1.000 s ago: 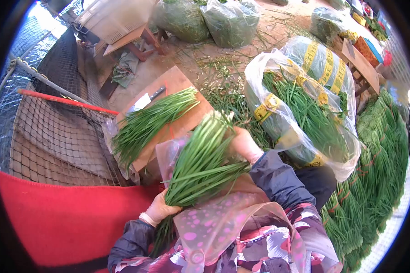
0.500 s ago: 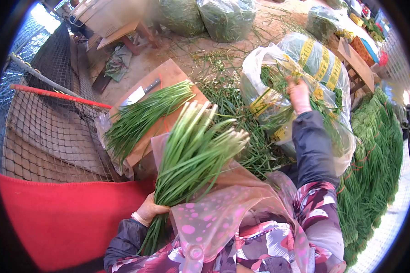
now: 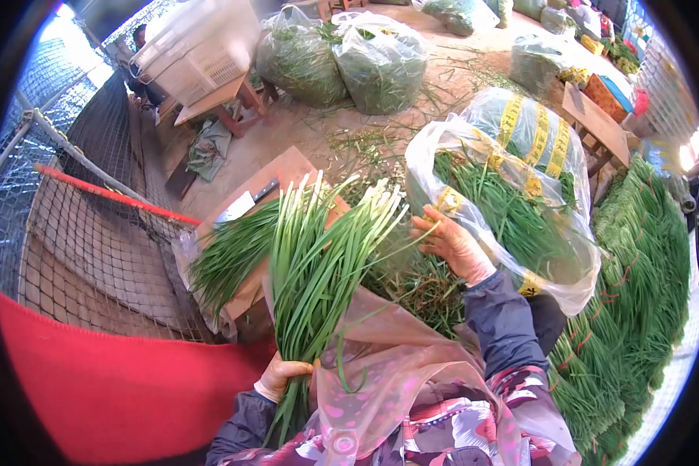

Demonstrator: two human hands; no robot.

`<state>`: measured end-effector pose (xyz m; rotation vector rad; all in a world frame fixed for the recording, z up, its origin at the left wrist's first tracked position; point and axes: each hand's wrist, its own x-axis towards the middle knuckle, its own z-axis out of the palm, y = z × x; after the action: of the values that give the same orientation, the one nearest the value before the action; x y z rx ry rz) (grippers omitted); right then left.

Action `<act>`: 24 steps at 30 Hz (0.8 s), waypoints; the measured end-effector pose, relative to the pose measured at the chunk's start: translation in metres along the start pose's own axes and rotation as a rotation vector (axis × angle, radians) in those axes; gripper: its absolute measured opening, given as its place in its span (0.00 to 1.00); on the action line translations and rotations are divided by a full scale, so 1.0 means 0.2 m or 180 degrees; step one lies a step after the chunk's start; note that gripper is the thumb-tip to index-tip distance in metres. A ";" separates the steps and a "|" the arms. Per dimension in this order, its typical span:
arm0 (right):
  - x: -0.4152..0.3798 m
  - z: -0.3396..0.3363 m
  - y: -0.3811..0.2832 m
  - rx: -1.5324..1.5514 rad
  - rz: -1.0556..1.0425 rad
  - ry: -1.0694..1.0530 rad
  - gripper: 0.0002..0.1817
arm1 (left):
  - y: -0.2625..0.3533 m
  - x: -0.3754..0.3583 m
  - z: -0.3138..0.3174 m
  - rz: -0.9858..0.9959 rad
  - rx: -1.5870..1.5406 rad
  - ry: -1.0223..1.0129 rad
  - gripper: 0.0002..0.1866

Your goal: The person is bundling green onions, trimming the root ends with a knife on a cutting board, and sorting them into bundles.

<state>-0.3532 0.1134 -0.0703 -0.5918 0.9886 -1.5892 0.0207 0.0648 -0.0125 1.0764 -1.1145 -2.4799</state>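
My left hand [image 3: 286, 376] is wrapped round the lower leaves of a bunch of garlic chives [image 3: 318, 272]. Their pale stem ends fan out upward, away from me. My right hand [image 3: 454, 245] has its fingers apart, beside the near-left rim of a large clear plastic bag [image 3: 435, 147] with yellow printed tape. More loose chives [image 3: 493, 202] fill that bag. On a wooden board [image 3: 293, 165] at the left lies a second pile of chives [image 3: 233, 256], with a knife [image 3: 241, 203] behind it.
Cut leaf scraps [image 3: 419, 287] litter the ground between board and bag. Tied chive bundles [image 3: 637, 311] are stacked at the right. A white crate [image 3: 202, 54] and filled bags [image 3: 380, 70] stand farther back. Netting [image 3: 93, 256] and a red cloth [image 3: 132, 380] border the left.
My right hand has come back from inside the bag toward the chive bunch, and its fingers have spread. The bunch in my left hand stands more upright. The view has tilted up.
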 end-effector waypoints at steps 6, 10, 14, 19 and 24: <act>-0.01 0.31 0.09 0.0512 0.0339 -0.0689 0.50 | 0.00 0.07 0.11 0.0214 0.0223 -0.0096 0.20; -0.09 0.46 0.00 -0.0083 0.0427 -0.0771 0.41 | 0.07 0.10 0.21 0.0165 0.0241 -0.0023 0.15; -0.11 0.39 -0.02 -0.0902 0.0427 -0.0632 0.20 | 0.07 0.11 0.21 0.0340 0.0152 -0.0057 0.16; -0.17 0.23 -0.05 0.0495 0.0741 -0.0166 0.09 | 0.06 0.10 0.15 0.0308 0.0276 0.0021 0.17; -0.07 0.08 -0.36 0.2293 -0.1166 -0.0122 0.13 | 0.01 0.06 0.08 0.0210 0.0404 -0.0021 0.21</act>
<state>-0.3754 0.1245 0.0001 -0.2987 0.2286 -2.0915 0.0013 0.0670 -0.0098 1.0471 -1.3033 -2.3917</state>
